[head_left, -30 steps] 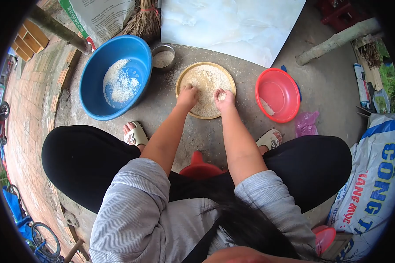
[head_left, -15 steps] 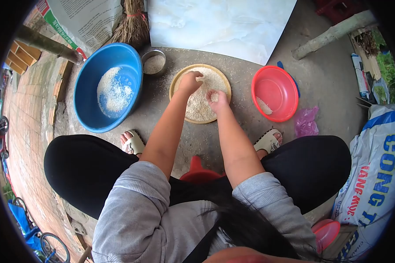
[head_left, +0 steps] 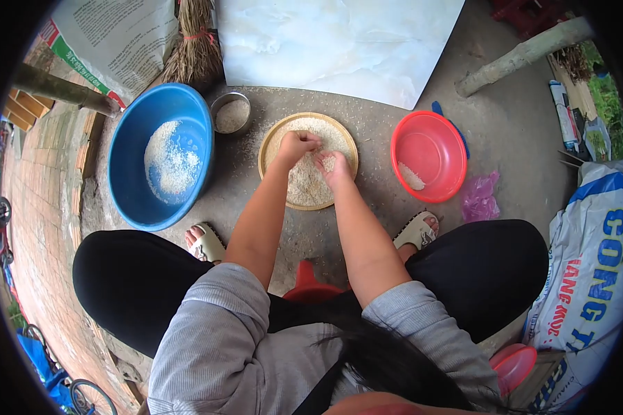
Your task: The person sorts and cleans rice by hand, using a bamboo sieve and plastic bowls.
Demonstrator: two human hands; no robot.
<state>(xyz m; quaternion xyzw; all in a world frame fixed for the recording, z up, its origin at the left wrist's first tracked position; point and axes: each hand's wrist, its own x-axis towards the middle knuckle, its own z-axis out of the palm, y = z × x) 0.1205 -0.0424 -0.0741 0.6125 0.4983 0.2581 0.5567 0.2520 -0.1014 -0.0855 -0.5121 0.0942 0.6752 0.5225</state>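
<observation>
A round woven tray (head_left: 264,168) of pale rice grains (head_left: 310,185) lies on the ground between my feet. My left hand (head_left: 299,146) is over the tray with its fingers bent together in a pinch, and what they hold is too small to make out. Beside it my right hand (head_left: 333,169) is cupped, palm up, with a small heap of rice grains in it. The left fingertips are close above the right fingers.
To the left stands a blue basin (head_left: 118,187) with white rice inside, beside a metal bowl (head_left: 246,128) of grains. A red basin (head_left: 429,142) with a little rice sits right, near a pink plastic bag (head_left: 480,197). Behind are a straw broom (head_left: 195,48) and marbled board (head_left: 339,45).
My left fingertips have come down and closer to my right hand. The whole view has shifted slightly, with the tray and basins lower in the picture.
</observation>
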